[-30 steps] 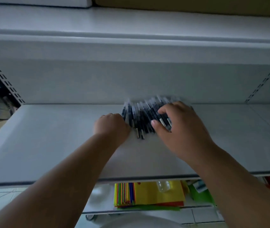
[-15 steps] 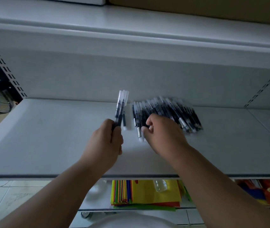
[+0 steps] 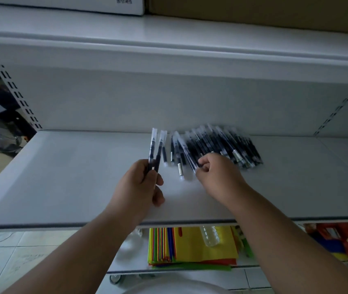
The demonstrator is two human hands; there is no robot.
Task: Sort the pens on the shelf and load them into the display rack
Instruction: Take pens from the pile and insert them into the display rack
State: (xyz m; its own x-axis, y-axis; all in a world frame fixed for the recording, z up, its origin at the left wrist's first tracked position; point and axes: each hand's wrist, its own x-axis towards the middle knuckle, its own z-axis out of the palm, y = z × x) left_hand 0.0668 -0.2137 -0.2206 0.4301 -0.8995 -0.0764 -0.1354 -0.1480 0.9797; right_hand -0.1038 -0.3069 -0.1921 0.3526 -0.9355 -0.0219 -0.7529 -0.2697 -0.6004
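A heap of dark pens with clear caps point(image 3: 221, 145) lies on the white shelf point(image 3: 73, 177), toward its back and right of centre. My left hand point(image 3: 139, 187) grips two pens point(image 3: 156, 149) by their lower ends and holds them upright above the shelf, just left of the heap. My right hand point(image 3: 217, 175) rests at the heap's near edge, its fingers curled and pinching the lower end of one pen point(image 3: 186, 153) that slants up to the left. No display rack is in sight.
An upper shelf point(image 3: 168, 45) overhangs, carrying a white box point(image 3: 96, 3) and a brown carton point(image 3: 253, 11). Below the shelf's front edge, a lower shelf holds a stack of coloured paper point(image 3: 190, 247) with a clear bottle point(image 3: 210, 235) on it. Colourful packs point(image 3: 342, 240) sit at the lower right.
My left hand left the heap and lifted two pens upright. My right hand slid from the heap's top to its near left edge and pinched a single pen.
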